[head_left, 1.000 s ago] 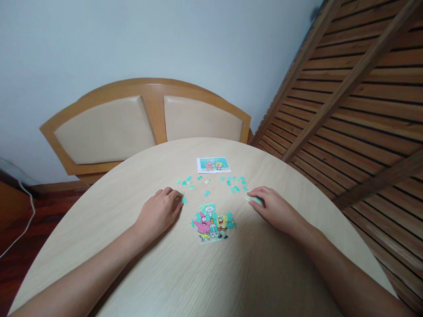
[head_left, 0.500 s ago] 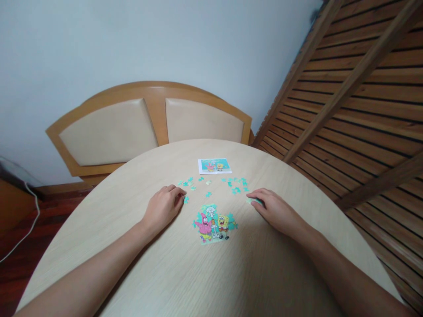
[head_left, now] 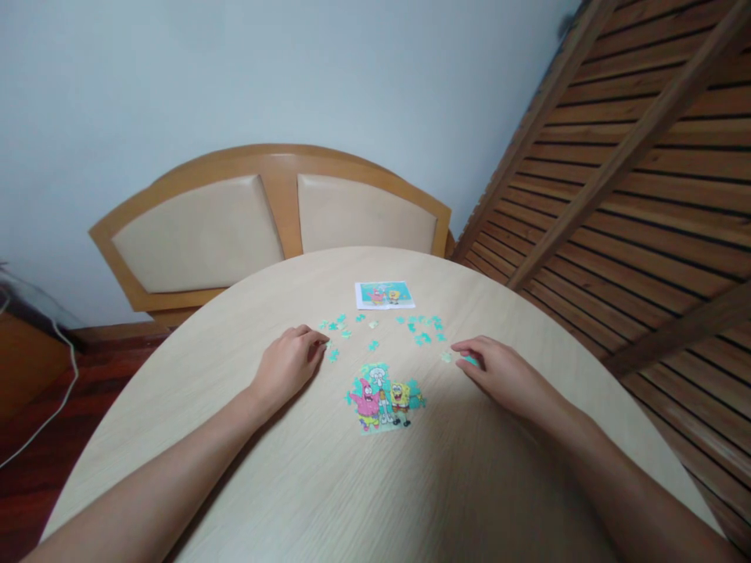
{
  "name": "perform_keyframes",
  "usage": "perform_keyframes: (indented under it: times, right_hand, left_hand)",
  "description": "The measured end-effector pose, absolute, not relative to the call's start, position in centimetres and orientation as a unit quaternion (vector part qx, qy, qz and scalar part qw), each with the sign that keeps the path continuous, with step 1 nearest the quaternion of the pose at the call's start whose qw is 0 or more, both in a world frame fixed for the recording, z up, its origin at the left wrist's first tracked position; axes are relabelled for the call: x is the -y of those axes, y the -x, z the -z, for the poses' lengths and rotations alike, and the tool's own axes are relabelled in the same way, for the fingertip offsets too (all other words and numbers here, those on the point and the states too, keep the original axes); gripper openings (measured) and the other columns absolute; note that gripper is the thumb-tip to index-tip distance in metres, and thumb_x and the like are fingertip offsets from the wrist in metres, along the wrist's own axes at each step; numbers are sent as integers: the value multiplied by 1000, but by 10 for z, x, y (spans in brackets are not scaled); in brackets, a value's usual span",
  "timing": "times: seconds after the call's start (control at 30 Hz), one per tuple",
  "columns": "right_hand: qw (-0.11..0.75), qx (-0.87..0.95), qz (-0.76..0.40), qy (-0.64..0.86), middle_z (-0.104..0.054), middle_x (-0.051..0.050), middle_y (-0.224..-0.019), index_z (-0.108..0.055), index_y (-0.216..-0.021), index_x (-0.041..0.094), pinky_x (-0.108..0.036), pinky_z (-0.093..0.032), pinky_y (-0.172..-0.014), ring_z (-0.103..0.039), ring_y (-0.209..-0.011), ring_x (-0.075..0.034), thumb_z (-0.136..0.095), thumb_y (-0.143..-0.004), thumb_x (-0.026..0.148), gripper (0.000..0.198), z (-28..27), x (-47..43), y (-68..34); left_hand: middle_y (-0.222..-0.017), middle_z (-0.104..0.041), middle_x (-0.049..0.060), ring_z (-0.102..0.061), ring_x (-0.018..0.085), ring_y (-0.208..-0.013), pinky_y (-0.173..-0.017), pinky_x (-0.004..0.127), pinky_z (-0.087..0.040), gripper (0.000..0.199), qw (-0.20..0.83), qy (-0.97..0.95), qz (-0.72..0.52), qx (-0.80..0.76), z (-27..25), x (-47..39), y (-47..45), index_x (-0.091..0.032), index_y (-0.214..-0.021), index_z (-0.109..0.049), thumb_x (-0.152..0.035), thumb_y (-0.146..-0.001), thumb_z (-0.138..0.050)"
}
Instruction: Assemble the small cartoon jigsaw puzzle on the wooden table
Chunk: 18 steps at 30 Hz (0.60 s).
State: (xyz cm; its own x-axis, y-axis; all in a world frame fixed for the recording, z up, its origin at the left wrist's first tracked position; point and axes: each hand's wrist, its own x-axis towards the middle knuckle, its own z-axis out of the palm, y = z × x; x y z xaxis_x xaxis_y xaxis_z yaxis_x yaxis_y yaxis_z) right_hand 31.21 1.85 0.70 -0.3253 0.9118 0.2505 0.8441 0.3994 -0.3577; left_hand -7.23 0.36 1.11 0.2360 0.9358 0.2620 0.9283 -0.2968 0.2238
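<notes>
Resting on the round table (head_left: 375,500), midway between its left and right edges, is a partly assembled puzzle (head_left: 384,400) showing pink, pale and yellow cartoon figures on teal. The left hand (head_left: 289,360) is positioned toward the table's left edge, fingers curled and fingertips close together, near a teal piece (head_left: 334,356); whether it grips anything cannot be determined. The right hand (head_left: 500,369), toward the right edge, has thumb and forefinger apart; a pale piece (head_left: 447,356) lies just beyond the fingertips. Loose pieces form a left cluster (head_left: 337,324) and a right cluster (head_left: 423,338) between the puzzle and the far edge. A picture card (head_left: 386,295) lies flat nearest that edge. Beyond the edge stands a wood-framed backrest (head_left: 286,207) with cream panels.
</notes>
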Motion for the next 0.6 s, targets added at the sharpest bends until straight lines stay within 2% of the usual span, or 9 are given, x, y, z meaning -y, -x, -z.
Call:
perform_keyframes:
  times: [0.17, 0.37, 0.5, 0.6]
  right_hand:
    - [213, 815, -99, 529, -74, -11, -110, -73, -111, 20, -44, -57, -93, -70, -103, -28, -56, -89, 24, 28, -8, -19, -310]
    - [215, 823, -88, 519, -73, -11, -113, -71, -114, 20, -42, -56, -93, -70, -104, -27, -56, -85, 23, 32, -10, -17, -309]
    - [196, 774, -68, 598, -77, -11, -106, -74, -109, 20, -44, -57, -89, -72, -99, -30, -51, -87, 22, 31, -14, -15, -318]
    - [182, 753, -84, 626, -79, -9, -95, -77, -97, 21, -41, -58, -79, -74, -89, -29, -52, -87, 24, 27, -17, -13, -321]
  left_hand:
    - [-104, -72, 9, -67, 24, -92, -77, 35, -53, 26, 15, -777, -180, -603, -13, -3, 76, -20, -104, -71, -28, -97, -47]
    - [-92, -73, 6, -67, 23, -81, -67, 33, -49, 20, 44, -765, -167, -621, -24, 7, 64, -21, -92, -68, -32, -94, -52]
    - [-88, -71, 6, -65, 24, -78, -64, 33, -48, 21, 44, -780, -149, -606, -27, 13, 59, -21, -88, -67, -38, -93, -55]
    - [-90, -70, 6, -65, 24, -83, -67, 33, -49, 21, 35, -795, -145, -588, -23, 13, 60, -21, -90, -69, -37, -93, -56]
